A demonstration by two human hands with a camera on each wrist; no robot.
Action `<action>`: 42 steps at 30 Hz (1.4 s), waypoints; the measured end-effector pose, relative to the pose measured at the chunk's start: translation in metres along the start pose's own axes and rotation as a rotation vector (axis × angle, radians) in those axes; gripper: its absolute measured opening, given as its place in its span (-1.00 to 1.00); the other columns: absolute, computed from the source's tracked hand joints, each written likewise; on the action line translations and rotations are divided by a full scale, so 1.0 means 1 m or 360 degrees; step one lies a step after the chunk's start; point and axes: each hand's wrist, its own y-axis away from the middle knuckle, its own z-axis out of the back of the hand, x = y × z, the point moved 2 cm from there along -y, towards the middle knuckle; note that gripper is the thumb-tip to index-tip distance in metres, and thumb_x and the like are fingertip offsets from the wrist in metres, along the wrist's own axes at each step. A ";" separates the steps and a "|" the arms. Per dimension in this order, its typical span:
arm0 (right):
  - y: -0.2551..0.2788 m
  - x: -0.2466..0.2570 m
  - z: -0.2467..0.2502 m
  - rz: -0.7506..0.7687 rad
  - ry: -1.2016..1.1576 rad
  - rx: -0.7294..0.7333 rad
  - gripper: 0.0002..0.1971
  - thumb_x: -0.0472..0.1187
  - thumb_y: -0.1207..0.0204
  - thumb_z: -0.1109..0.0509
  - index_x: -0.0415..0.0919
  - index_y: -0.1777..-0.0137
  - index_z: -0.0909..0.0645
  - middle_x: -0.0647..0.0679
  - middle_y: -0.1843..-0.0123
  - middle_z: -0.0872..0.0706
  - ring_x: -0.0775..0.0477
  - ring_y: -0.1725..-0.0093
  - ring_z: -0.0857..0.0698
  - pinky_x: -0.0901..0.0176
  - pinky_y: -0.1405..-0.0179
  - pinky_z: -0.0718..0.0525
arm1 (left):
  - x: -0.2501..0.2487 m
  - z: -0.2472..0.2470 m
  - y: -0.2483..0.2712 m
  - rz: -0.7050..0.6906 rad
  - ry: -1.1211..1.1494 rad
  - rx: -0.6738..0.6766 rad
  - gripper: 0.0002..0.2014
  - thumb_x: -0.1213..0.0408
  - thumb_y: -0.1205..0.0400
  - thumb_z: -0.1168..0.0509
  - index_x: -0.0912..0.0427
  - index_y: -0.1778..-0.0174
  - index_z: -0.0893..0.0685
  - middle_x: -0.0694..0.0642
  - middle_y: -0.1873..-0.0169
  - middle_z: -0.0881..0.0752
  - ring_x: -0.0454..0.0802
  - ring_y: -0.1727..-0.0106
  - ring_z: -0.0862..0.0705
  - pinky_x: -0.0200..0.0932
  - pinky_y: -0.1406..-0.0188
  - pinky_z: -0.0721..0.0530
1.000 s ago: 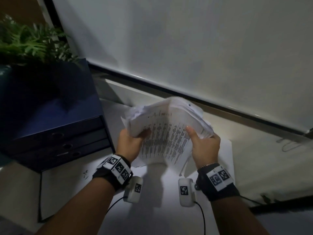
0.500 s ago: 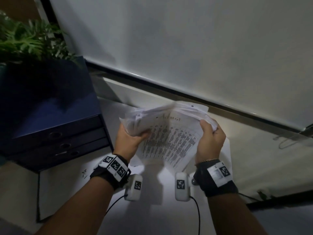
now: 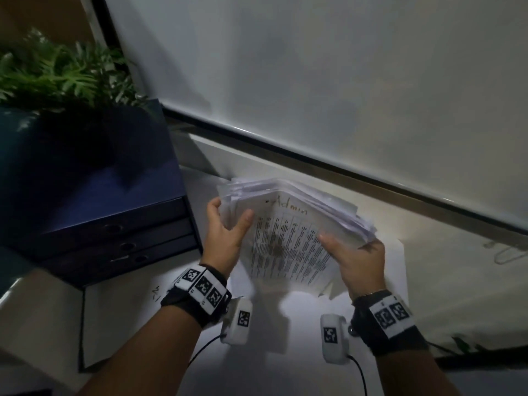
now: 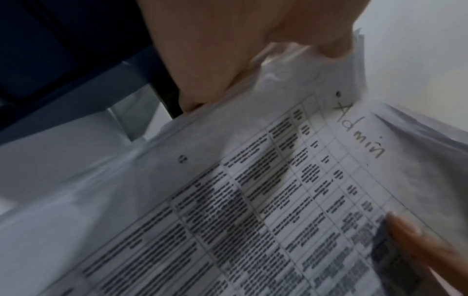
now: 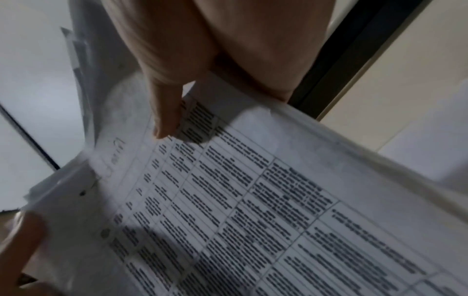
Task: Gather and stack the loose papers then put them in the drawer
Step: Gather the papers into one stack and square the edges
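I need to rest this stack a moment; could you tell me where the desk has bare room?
Right of the right hand, the desk is bare up to a paperclip. Left is crowded: the drawer unit and a flat sheet.

The papers (image 3: 288, 238) are white, and the top sheet carries a grid of thin grey lines filled with dense black print, a small black dot and the word "Admin" handwritten in dark ink near its upper edge. The drawer unit (image 3: 94, 207) is dark navy blue with darker round pulls on its fronts. Behind it, the plant (image 3: 61, 78) shows bright green fronds. The wristbands (image 3: 200, 295) are black, each bearing white tiles printed with black square codes. The table (image 3: 445, 284) is pale cream.
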 end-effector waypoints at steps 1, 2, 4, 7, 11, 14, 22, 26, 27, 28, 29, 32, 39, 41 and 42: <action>0.000 -0.002 -0.001 -0.0024 0.0001 -0.0003 -0.61 -0.28 -0.28 -0.70 -0.11 -0.12 -0.76 -0.08 -0.04 -0.87 -0.10 -0.08 -0.85 -0.27 -0.23 -0.73 | -0.002 -0.003 0.000 0.0011 -0.0005 0.0021 -0.15 -0.42 -0.22 -0.48 -0.15 -0.34 -0.35 0.09 -0.28 -0.66 0.05 -0.27 -0.70 0.02 -0.24 -0.67; -0.001 -0.003 -0.002 -0.0031 -0.0006 -0.0005 -0.60 -0.22 -0.24 -0.73 -0.08 -0.09 -0.76 -0.08 -0.04 -0.87 -0.10 -0.08 -0.84 -0.29 -0.24 -0.72 | -0.005 -0.005 0.000 0.0001 -0.0003 0.0053 -0.07 -0.47 -0.21 -0.44 -0.07 -0.40 -0.31 0.08 -0.25 -0.67 0.02 -0.23 -0.72 0.00 -0.21 -0.69; -0.005 -0.005 -0.002 -0.0045 -0.0015 -0.0028 -0.50 -0.06 -0.15 -0.79 -0.08 -0.10 -0.76 -0.11 -0.07 -0.86 -0.18 -0.13 -0.82 -0.33 -0.26 -0.69 | -0.012 -0.008 -0.001 -0.0032 -0.0014 0.0092 -0.09 -0.41 -0.25 -0.46 -0.04 -0.39 -0.30 0.05 -0.21 -0.69 -0.01 -0.16 -0.76 -0.04 -0.14 -0.74; -0.007 -0.009 -0.001 -0.0045 -0.0034 -0.0024 -0.46 -0.06 -0.13 -0.78 -0.12 -0.13 -0.76 -0.12 -0.06 -0.86 -0.17 -0.12 -0.83 -0.23 -0.24 -0.71 | -0.019 -0.008 -0.009 -0.0080 -0.0065 0.0044 -0.40 0.00 -0.47 -0.53 0.01 -0.30 -0.36 0.13 -0.16 -0.70 0.05 -0.15 -0.76 -0.03 -0.14 -0.76; -0.005 0.004 -0.003 -0.0046 0.0117 -0.0111 -0.66 -0.15 -0.25 -0.73 -0.07 0.00 -0.73 -0.07 0.05 -0.84 -0.07 0.08 -0.81 -0.15 -0.16 -0.76 | -0.029 -0.012 -0.011 -0.0203 -0.0185 -0.0009 -0.66 0.47 -0.56 -0.44 0.32 -0.25 -0.60 0.03 0.04 -0.78 -0.19 0.06 -0.79 -0.23 0.02 -0.72; -0.007 0.012 0.003 0.0170 0.0114 -0.0172 -0.72 -0.22 -0.28 -0.71 -0.04 0.06 -0.73 -0.13 0.08 -0.86 -0.17 0.06 -0.83 -0.06 -0.03 -0.79 | -0.037 -0.013 -0.010 -0.0236 -0.0098 -0.0062 -0.71 0.52 -0.53 -0.46 0.31 -0.16 -0.68 0.05 0.08 -0.80 -0.18 0.09 -0.81 -0.29 0.08 -0.75; 0.003 -0.045 0.009 -0.0265 0.0371 -0.0085 -0.83 -0.24 -0.38 -0.66 -0.07 0.07 -0.79 0.05 0.16 -0.87 0.11 0.13 -0.86 -0.14 -0.01 -0.83 | -0.024 -0.013 -0.006 -0.0094 -0.0341 0.0038 -0.42 0.45 -0.39 -0.60 0.15 -0.29 -0.52 0.00 -0.08 -0.75 -0.01 -0.13 -0.78 -0.11 -0.10 -0.78; -0.011 -0.012 0.019 -0.0002 0.0734 0.0071 -0.82 -0.15 -0.42 -0.63 -0.21 0.04 -0.81 -0.02 0.20 -0.86 -0.03 0.18 -0.86 -0.07 0.15 -0.85 | -0.083 -0.027 0.000 -0.0727 -0.1096 -0.0043 0.03 0.06 -0.26 -0.67 -0.10 -0.58 -0.23 -0.04 -0.49 -0.43 -0.01 -0.52 -0.43 0.18 -0.53 -0.44; -0.014 0.001 0.019 0.0113 0.0881 0.0135 -0.82 -0.13 -0.43 -0.62 -0.22 0.07 -0.80 0.01 0.23 -0.84 -0.02 0.22 -0.84 0.00 0.20 -0.83 | -0.098 -0.033 0.000 -0.0850 -0.1420 -0.0006 0.03 -0.05 -0.23 -0.64 -0.15 -0.60 -0.24 -0.08 -0.55 -0.38 0.01 -0.57 -0.33 0.23 -0.56 -0.33; -0.016 0.013 0.018 0.0228 0.1000 0.0189 -0.84 -0.14 -0.42 -0.62 -0.21 0.10 -0.80 0.03 0.27 -0.82 0.00 0.28 -0.80 0.09 0.27 -0.78 | -0.110 -0.039 -0.001 -0.0902 -0.1704 0.0080 -0.02 -0.12 -0.23 -0.60 -0.21 -0.58 -0.30 -0.14 -0.56 -0.39 0.00 -0.59 -0.31 0.25 -0.56 -0.27; -0.018 0.025 0.017 0.0360 0.1098 0.0244 -0.90 -0.18 -0.42 -0.62 -0.18 0.14 -0.79 0.03 0.32 -0.79 -0.01 0.34 -0.75 0.14 0.35 -0.69 | -0.117 -0.043 -0.005 -0.0883 -0.1846 0.0220 -0.11 -0.15 -0.25 -0.58 -0.26 -0.52 -0.38 -0.16 -0.49 -0.49 -0.02 -0.54 -0.41 0.22 -0.53 -0.31; -0.025 0.045 0.012 0.0600 0.1325 0.0359 -0.94 -0.24 -0.43 -0.59 -0.18 0.22 -0.76 -0.02 0.37 -0.77 -0.09 0.38 -0.69 0.12 0.42 -0.57 | -0.118 -0.043 -0.019 -0.0677 -0.1596 0.0592 -0.64 0.03 -0.34 -0.64 -0.10 -0.01 -0.73 -0.21 0.21 -0.77 -0.14 0.08 -0.77 -0.12 -0.01 -0.69; -0.036 0.031 0.049 0.0077 0.1602 0.0518 -0.85 0.07 -0.41 -0.59 0.13 0.17 -0.66 0.14 0.27 -0.74 0.07 0.26 -0.72 0.25 0.36 -0.57 | -0.062 -0.003 -0.035 -0.0307 -0.0985 0.0261 -0.44 -0.15 -0.22 -0.58 0.14 -0.03 -0.85 -0.04 0.08 -0.86 -0.24 0.18 -0.71 0.15 0.07 -0.80; -0.038 0.032 0.054 0.0187 0.1793 0.0402 -0.84 0.10 -0.46 -0.52 0.07 0.17 -0.66 0.11 0.28 -0.73 -0.04 0.24 -0.71 0.11 0.29 -0.65 | -0.053 -0.002 -0.027 -0.0272 -0.0867 0.0111 -0.59 0.03 -0.29 -0.64 0.21 0.05 -0.86 0.04 0.17 -0.85 -0.18 0.23 -0.74 0.07 0.17 -0.80; -0.039 0.035 0.053 0.0278 0.1909 0.0337 -0.82 0.11 -0.48 -0.49 0.03 0.11 -0.68 0.08 0.26 -0.75 -0.08 0.23 -0.71 0.04 0.24 -0.70 | -0.048 -0.003 -0.021 -0.0276 -0.0793 0.0008 -0.73 0.17 -0.34 -0.65 0.23 0.15 -0.85 0.10 0.26 -0.84 -0.17 0.30 -0.72 -0.01 0.27 -0.76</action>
